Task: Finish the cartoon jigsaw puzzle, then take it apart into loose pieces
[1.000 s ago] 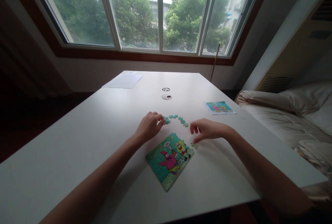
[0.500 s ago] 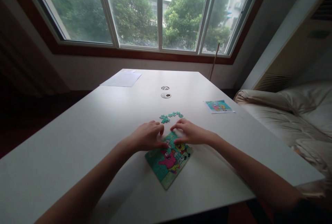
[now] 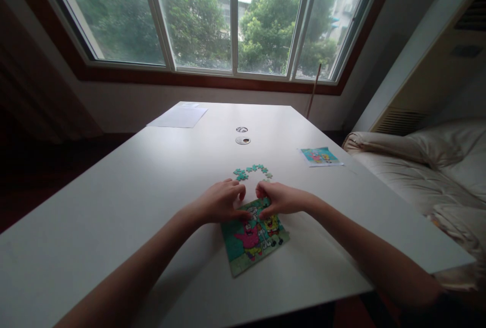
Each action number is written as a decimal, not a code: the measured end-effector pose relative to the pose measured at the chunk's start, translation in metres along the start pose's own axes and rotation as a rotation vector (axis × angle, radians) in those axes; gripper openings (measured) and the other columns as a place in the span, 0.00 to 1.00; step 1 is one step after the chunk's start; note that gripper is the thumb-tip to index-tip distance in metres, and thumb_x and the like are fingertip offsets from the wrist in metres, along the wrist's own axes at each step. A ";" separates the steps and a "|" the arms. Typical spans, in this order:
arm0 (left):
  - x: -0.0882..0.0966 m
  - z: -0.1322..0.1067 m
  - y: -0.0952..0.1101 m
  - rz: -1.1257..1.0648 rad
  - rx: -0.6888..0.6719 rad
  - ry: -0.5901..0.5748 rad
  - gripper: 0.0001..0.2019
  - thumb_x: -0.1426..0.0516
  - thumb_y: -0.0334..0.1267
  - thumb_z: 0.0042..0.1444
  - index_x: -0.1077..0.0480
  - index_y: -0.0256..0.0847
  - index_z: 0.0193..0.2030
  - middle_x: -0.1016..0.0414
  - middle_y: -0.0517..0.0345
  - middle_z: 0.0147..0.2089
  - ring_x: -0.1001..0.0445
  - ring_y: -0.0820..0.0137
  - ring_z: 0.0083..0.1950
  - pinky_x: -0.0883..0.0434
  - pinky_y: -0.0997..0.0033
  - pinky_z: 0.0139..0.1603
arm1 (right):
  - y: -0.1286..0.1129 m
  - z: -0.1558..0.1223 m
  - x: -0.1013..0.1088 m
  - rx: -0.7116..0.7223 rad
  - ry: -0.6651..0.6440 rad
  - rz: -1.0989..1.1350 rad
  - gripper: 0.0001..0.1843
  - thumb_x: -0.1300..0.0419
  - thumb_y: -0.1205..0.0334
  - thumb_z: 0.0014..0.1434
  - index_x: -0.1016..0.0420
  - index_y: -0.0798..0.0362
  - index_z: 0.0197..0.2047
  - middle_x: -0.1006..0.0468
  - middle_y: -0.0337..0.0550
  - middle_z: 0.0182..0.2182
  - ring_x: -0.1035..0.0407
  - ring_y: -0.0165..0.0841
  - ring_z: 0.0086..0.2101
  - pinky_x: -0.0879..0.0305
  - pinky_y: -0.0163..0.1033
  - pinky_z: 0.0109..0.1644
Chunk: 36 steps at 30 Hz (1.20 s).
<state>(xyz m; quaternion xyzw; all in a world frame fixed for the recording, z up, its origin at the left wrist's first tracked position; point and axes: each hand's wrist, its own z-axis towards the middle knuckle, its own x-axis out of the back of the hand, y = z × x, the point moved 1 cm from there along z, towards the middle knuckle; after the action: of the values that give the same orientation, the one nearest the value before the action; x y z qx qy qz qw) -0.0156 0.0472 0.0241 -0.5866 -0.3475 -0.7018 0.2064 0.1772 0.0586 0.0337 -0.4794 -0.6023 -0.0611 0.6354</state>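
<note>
A nearly filled jigsaw puzzle (image 3: 250, 252) with a pink starfish and a yellow sponge character lies flat on the white table, slightly turned. My left hand (image 3: 222, 201) is at its upper left, thumb on the picture and fingers curled by the far edge. Opposite it, my right hand (image 3: 283, 199) has its thumb on the upper right of the puzzle, with the other fingers bent in. Both hands hide parts of the far edge. Just beyond the fingers, several loose green puzzle pieces (image 3: 240, 175) lie in an arc.
A small picture card (image 3: 321, 156) of the same characters lies at the right of the table (image 3: 152, 176). White paper (image 3: 182, 116) rests at the far left. Two round inserts (image 3: 243, 140) are set in the tabletop. A pale sofa (image 3: 410, 166) stands to the right.
The puzzle has turned clockwise and shifted a little right, both hands moving with it. My right hand's fingers have curled in more, and loose pieces beside it have come into view.
</note>
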 end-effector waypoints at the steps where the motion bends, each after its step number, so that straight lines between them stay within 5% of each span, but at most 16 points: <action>1: 0.000 0.000 0.000 -0.011 -0.005 -0.003 0.20 0.45 0.56 0.46 0.35 0.40 0.32 0.33 0.57 0.31 0.36 0.66 0.35 0.40 0.72 0.32 | -0.001 0.000 -0.001 0.007 0.024 0.022 0.22 0.37 0.57 0.44 0.36 0.56 0.42 0.29 0.42 0.33 0.37 0.30 0.31 0.42 0.33 0.31; 6: 0.002 0.001 0.001 -0.069 -0.018 -0.024 0.18 0.43 0.54 0.46 0.34 0.40 0.32 0.33 0.57 0.31 0.36 0.67 0.36 0.39 0.72 0.33 | 0.002 0.003 -0.002 0.085 0.125 0.086 0.11 0.41 0.63 0.50 0.28 0.56 0.38 0.25 0.43 0.33 0.33 0.31 0.34 0.40 0.34 0.37; 13: -0.001 0.001 -0.001 -0.215 0.009 -0.017 0.15 0.44 0.49 0.49 0.31 0.40 0.37 0.33 0.56 0.33 0.35 0.68 0.36 0.38 0.72 0.34 | 0.020 0.009 0.001 0.066 0.229 0.302 0.14 0.41 0.59 0.49 0.27 0.58 0.39 0.24 0.44 0.30 0.31 0.31 0.31 0.38 0.33 0.32; 18: -0.005 0.004 0.001 -0.230 0.004 0.025 0.15 0.44 0.47 0.49 0.29 0.41 0.39 0.33 0.56 0.33 0.35 0.68 0.36 0.37 0.72 0.35 | 0.028 0.016 -0.001 0.023 0.403 0.156 0.11 0.42 0.63 0.50 0.25 0.55 0.38 0.23 0.42 0.30 0.31 0.29 0.30 0.38 0.34 0.35; 24: -0.011 0.005 0.003 -0.266 -0.050 0.035 0.10 0.43 0.43 0.49 0.30 0.41 0.37 0.33 0.57 0.35 0.35 0.68 0.39 0.37 0.71 0.39 | 0.022 0.010 0.008 0.108 0.609 -0.029 0.12 0.44 0.65 0.53 0.28 0.53 0.42 0.26 0.44 0.40 0.35 0.33 0.42 0.43 0.42 0.49; 31: -0.010 0.005 0.005 -0.411 -0.010 -0.004 0.05 0.44 0.36 0.48 0.35 0.38 0.32 0.33 0.62 0.30 0.37 0.74 0.31 0.38 0.76 0.30 | 0.005 -0.001 0.001 0.233 0.278 -0.054 0.08 0.43 0.62 0.53 0.26 0.54 0.36 0.27 0.42 0.31 0.35 0.30 0.33 0.41 0.35 0.39; 36: -0.006 0.006 0.005 -0.623 -0.015 0.048 0.05 0.45 0.36 0.49 0.36 0.36 0.30 0.35 0.63 0.27 0.38 0.76 0.28 0.39 0.77 0.28 | 0.001 -0.001 -0.006 0.253 0.180 -0.046 0.14 0.38 0.55 0.47 0.26 0.55 0.36 0.29 0.43 0.31 0.36 0.29 0.32 0.41 0.34 0.37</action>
<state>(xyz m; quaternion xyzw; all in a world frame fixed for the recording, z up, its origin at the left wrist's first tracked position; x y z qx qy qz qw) -0.0067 0.0471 0.0197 -0.4365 -0.5003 -0.7476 -0.0145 0.1773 0.0555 0.0283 -0.3743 -0.5565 -0.0419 0.7406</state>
